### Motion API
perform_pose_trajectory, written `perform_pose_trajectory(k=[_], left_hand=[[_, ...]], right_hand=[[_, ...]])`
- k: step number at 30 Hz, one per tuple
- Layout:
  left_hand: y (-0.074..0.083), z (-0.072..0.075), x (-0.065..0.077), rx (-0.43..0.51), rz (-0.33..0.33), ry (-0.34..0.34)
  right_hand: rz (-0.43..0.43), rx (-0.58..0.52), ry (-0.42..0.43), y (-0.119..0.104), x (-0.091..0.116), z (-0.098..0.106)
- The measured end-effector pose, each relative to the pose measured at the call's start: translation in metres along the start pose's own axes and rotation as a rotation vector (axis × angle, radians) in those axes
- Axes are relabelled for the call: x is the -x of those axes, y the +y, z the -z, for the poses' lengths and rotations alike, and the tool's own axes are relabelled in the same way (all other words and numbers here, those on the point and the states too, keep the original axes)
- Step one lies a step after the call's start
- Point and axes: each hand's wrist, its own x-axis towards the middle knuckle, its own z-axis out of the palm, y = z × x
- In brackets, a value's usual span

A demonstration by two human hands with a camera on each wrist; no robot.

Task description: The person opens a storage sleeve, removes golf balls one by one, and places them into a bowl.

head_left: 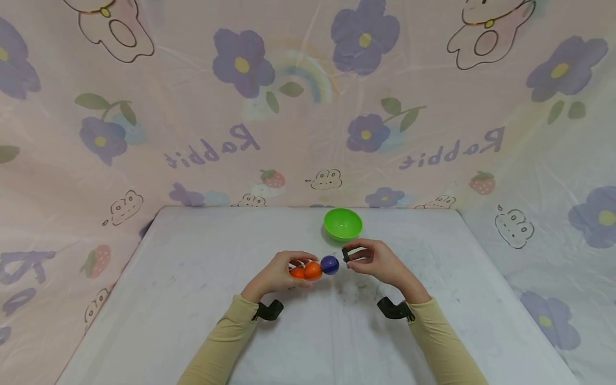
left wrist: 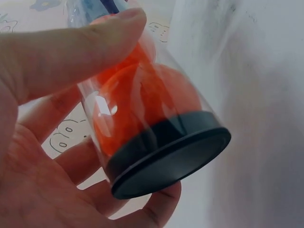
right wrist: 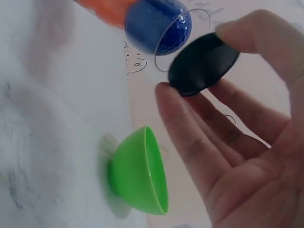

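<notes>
My left hand (head_left: 279,272) grips a clear plastic tube (left wrist: 206,102) around its side, holding it tilted above the table. Inside are two orange balls (head_left: 313,270) and one blue ball (head_left: 330,264), the blue one nearest the tube's uncapped rim. A black cap (left wrist: 171,164) closes the end by the left palm. In my right hand (head_left: 380,260) a black lid (right wrist: 204,64) is pinched between thumb and fingers. This lid is close to the tube's rim; whether they touch, I cannot tell.
A green bowl (head_left: 343,224) stands upright at the back of the white table (head_left: 202,235), just beyond the right hand. Behind the table hangs a patterned curtain (head_left: 298,123). Black camera mounts (head_left: 394,308) sit on both wrists.
</notes>
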Motion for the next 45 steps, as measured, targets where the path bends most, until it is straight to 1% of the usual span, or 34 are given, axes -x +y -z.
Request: perform_pose_trajectory(k=[1, 3, 5, 7, 12, 14, 16, 20, 27, 29, 30, 32, 34, 36, 38, 39, 41, 45], left_hand=[[0.004, 0.001, 0.002, -0.001, 0.002, 0.006], [0.006, 0.003, 0.004, -0.007, 0.009, 0.016], [0.006, 0.003, 0.005, -0.004, 0.015, 0.027], [-0.001, 0.003, 0.004, -0.002, 0.021, 0.039], [-0.025, 0.0, -0.003, -0.003, 0.026, 0.058], [-0.032, 0.001, -0.004, -0.008, 0.026, 0.059], [-0.036, 0.002, -0.004, -0.012, 0.023, 0.06], [-0.037, 0.004, -0.003, -0.017, 0.017, 0.067], [-0.041, 0.005, -0.002, 0.012, 0.023, 0.085], [-0.039, 0.005, -0.001, 0.01, 0.024, 0.087], [-0.036, 0.006, 0.0, 0.01, 0.025, 0.084], [-0.026, 0.009, 0.003, 0.011, 0.014, 0.08], [-0.015, 0.011, 0.007, 0.008, 0.012, 0.077], [-0.007, 0.013, 0.01, 0.012, 0.009, 0.076], [-0.006, 0.013, 0.011, 0.012, 0.009, 0.079], [-0.006, 0.013, 0.011, 0.015, 0.022, 0.079], [-0.005, 0.013, 0.012, 0.015, 0.028, 0.079], [-0.006, 0.014, 0.011, 0.018, 0.034, 0.081]], right_hand=[[0.006, -0.006, 0.0, 0.001, 0.0, 0.0], [0.016, -0.029, -0.002, 0.003, 0.0, 0.001], [0.007, -0.053, -0.001, 0.006, 0.0, 0.001], [-0.009, -0.078, -0.007, 0.01, 0.0, 0.001], [-0.073, -0.146, -0.007, 0.02, -0.004, -0.004], [-0.09, -0.17, -0.003, 0.024, -0.005, -0.005], [-0.096, -0.182, 0.0, 0.026, -0.006, -0.007], [-0.102, -0.189, 0.001, 0.03, -0.007, -0.009], [-0.096, -0.19, -0.014, 0.036, -0.012, -0.012], [-0.101, -0.183, -0.015, 0.039, -0.014, -0.013], [-0.109, -0.181, -0.013, 0.04, -0.015, -0.014], [-0.12, -0.163, -0.01, 0.043, -0.018, -0.016], [-0.123, -0.146, -0.013, 0.038, -0.019, -0.019], [-0.131, -0.109, -0.005, 0.039, -0.021, -0.022], [-0.151, -0.066, 0.003, 0.04, -0.024, -0.026], [-0.16, -0.045, 0.006, 0.041, -0.025, -0.027], [-0.181, -0.011, 0.012, 0.051, -0.03, -0.03], [-0.225, -0.015, 0.02, 0.057, -0.035, -0.035]])
